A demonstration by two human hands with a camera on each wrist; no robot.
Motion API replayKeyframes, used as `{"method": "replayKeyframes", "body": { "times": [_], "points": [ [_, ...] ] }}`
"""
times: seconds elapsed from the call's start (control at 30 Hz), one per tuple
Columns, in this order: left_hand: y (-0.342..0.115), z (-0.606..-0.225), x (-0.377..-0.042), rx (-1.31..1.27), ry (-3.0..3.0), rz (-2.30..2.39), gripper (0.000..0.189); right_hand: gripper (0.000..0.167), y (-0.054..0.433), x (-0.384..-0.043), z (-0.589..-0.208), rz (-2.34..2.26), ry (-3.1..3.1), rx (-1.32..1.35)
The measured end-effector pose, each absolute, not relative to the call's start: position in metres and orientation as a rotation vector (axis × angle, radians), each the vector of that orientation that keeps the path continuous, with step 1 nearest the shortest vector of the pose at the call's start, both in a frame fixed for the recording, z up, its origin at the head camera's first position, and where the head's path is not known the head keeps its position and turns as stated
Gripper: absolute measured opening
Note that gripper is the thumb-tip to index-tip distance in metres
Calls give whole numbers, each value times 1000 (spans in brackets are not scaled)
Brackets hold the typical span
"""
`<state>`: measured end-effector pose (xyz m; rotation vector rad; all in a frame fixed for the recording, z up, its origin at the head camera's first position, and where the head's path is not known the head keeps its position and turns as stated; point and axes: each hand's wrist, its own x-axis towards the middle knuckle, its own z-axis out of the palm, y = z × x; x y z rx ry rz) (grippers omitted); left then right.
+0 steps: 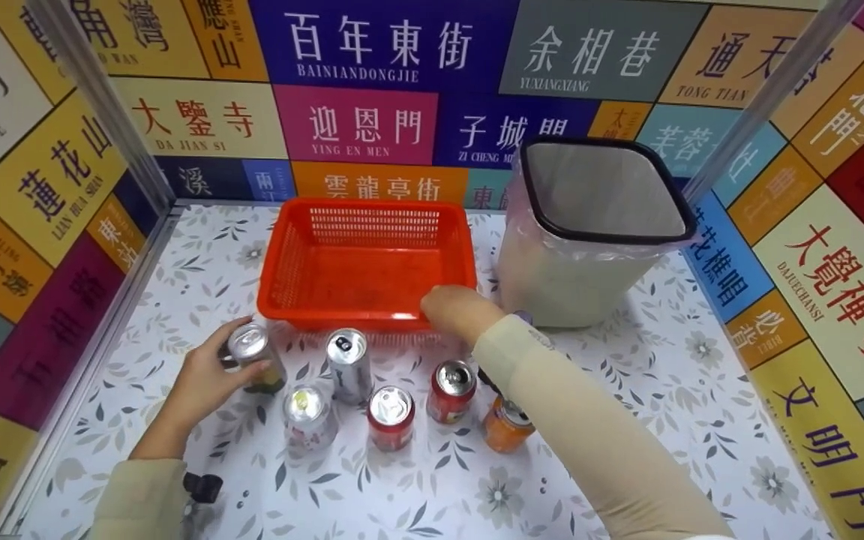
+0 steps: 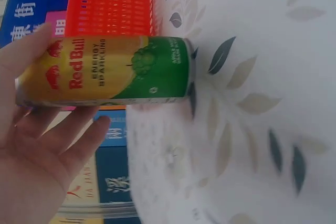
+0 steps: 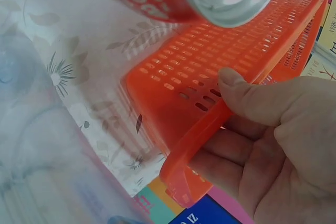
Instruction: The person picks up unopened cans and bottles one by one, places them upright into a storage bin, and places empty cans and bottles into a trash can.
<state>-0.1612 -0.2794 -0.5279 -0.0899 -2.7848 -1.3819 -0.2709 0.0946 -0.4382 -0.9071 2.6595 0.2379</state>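
Observation:
My left hand (image 1: 199, 379) grips a yellow and green Red Bull can (image 2: 115, 71) around its upper part, thumb on one side. The can is upright, its base right at the tablecloth. My right hand (image 1: 463, 313) holds the front right corner of the red plastic basket (image 1: 349, 321). In the right wrist view, the thumb lies on the outside of the rim and the fingers curl inside. Between the hands stand a silver can (image 1: 349, 375), a whitish can (image 1: 310, 427), a red can (image 1: 391, 427) and another red can (image 1: 451, 397).
An orange can (image 1: 505, 431) stands beneath the right forearm, with a dark can (image 1: 486, 379) partly hidden behind it. A pale bin (image 1: 574, 281) with a black rim and plastic liner stands right of the basket. Sign-patterned walls (image 1: 372, 124) enclose the table.

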Motion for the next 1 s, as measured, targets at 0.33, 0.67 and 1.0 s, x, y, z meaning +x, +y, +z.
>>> {"method": "replayKeyframes", "body": {
  "times": [0.33, 0.67, 1.0],
  "points": [
    [-281, -539, -162, 70, -2742, -1574, 73, 32, 91, -269, -436, 202, 2654, -838],
    [-278, -545, -169, 75, -2715, -1703, 76, 32, 94, -268, -434, 162, 2667, -763],
    [-270, -561, -179, 116, -2573, -1941, 66, 24, 92, -272, -437, 97, 2664, -755]
  ]
}}
